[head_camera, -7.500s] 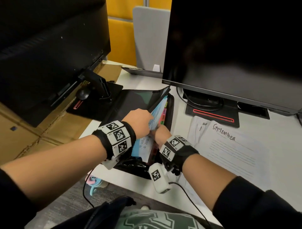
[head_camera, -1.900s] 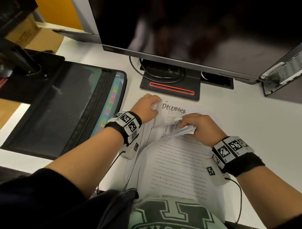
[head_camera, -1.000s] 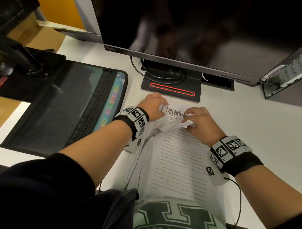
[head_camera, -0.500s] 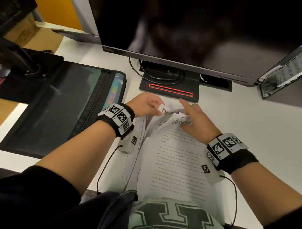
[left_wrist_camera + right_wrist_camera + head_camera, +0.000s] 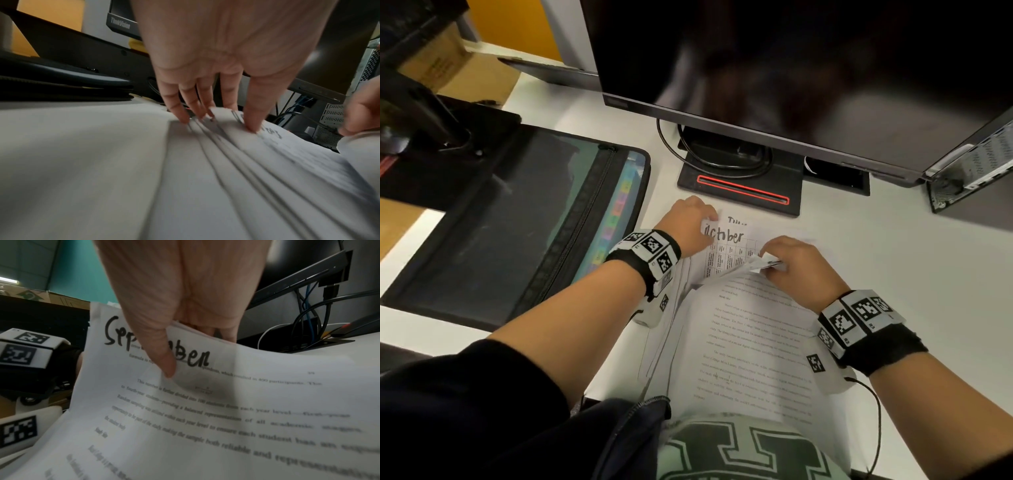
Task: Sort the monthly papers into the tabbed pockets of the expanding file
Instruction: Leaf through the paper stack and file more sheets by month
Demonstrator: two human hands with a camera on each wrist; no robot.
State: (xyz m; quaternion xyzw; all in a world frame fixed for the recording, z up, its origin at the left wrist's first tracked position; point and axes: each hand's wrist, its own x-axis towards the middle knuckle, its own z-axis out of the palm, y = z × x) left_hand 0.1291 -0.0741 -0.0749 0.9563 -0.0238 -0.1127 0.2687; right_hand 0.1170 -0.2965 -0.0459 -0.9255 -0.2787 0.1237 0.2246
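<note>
A stack of white monthly papers [image 5: 750, 342] lies on the desk in front of me. My right hand [image 5: 774, 265] pinches the lifted top edges of several sheets and curls them back; the September sheet [image 5: 226, 394] is on top, under my thumb [image 5: 162, 360]. That uncovers a sheet headed October [image 5: 726, 250]. My left hand [image 5: 709, 228] pinches its top left corner, thumb [image 5: 254, 120] on top and the other fingers at the stack's fanned edges. The black expanding file [image 5: 517, 222] lies flat to the left, and its coloured tabs [image 5: 619, 209] show along the right side.
A monitor [image 5: 791, 68] on a black stand [image 5: 739, 185] with a red line and cables sits just behind the papers. A second monitor's base [image 5: 431, 137] overlaps the file's far left. A computer case [image 5: 969, 185] stands at the right. White desk [image 5: 893, 257] lies right of the papers.
My right hand has gathered and lifted more sheets, so the uncovered sheet went from December to October. My left hand shifted slightly to take that sheet's corner.
</note>
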